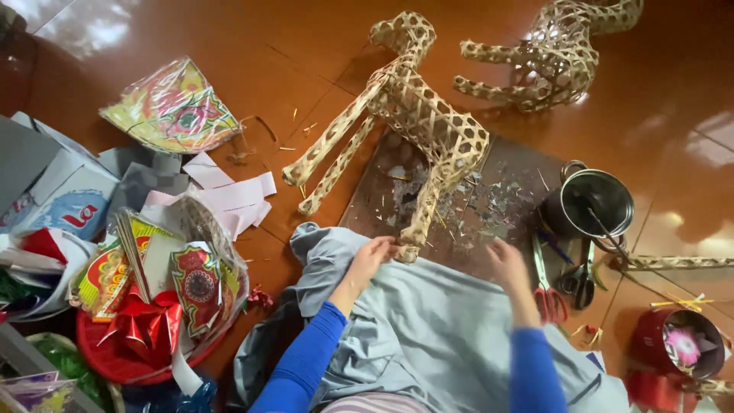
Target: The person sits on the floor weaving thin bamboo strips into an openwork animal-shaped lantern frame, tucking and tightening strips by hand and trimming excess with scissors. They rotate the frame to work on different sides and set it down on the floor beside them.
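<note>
Spreading across the lower middle of the view, a grey-blue cloth (428, 321) covers the person's lap above the red-brown tiled floor (321, 46), and both blue-sleeved arms reach over it. Beyond the cloth lies a dark board (520, 172) littered with small paper scraps, and on it stands a woven bamboo animal frame (417, 115), tilted, with its front legs stretched left onto the floor. A second woven frame (558, 53) lies on its side just beyond, cut off by the top edge. On the left a large heap of printed coloured papers (172, 107), white slips, a red bow (145, 325) and a red tray crowds the floor and blocks that side. Right of the board sits a metal pot (596, 203) with a stick leaning in it, then red-handled scissors (547, 294) and dark scissors (582, 279) beside them, and a red cup (680, 344) holding something pink, partly cropped. The left hand (371, 256) has its grip closed around the foot of the frame's rear leg at the cloth's edge. The right hand (508, 264) hovers over the board near the scraps, blurred, fingers loosely spread and holding nothing that can be made out.
</note>
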